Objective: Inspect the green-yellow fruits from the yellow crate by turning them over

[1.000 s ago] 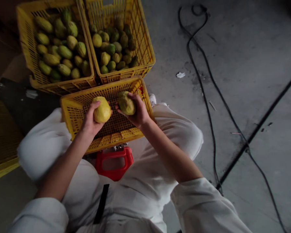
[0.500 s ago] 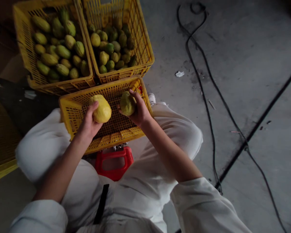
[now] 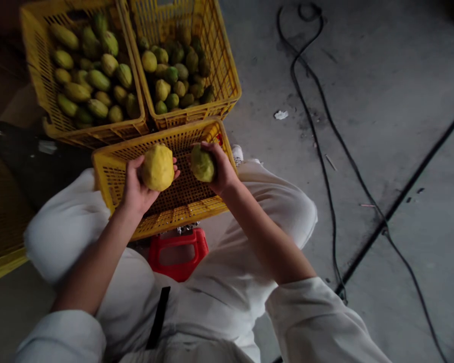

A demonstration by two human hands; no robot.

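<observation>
My left hand (image 3: 136, 189) is closed around a lumpy yellow fruit (image 3: 158, 168), its fingertips showing past the far side. A smaller green fruit (image 3: 203, 164) sits in the grip of my right hand (image 3: 221, 169), thumb over its top. Which kind of fruit these are, I cannot tell. Both are held apart from each other above a low yellow plastic crate (image 3: 189, 209) between my legs. The part of the slatted floor that shows has no fruit on it; my hands hide the rest.
Two yellow crates, one at left (image 3: 94, 132) and one at right (image 3: 227, 65), hold many green and yellowish fruits beyond the low crate. A red plastic handle (image 3: 178, 272) lies close to me. Black cables (image 3: 325, 176) cross the floor at right. Another yellow crate (image 3: 7, 262) stands at far left.
The yellow fruit has turned in my left hand, and fingertips now show on its right. My right hand has tilted the green fruit and shifted it slightly right.
</observation>
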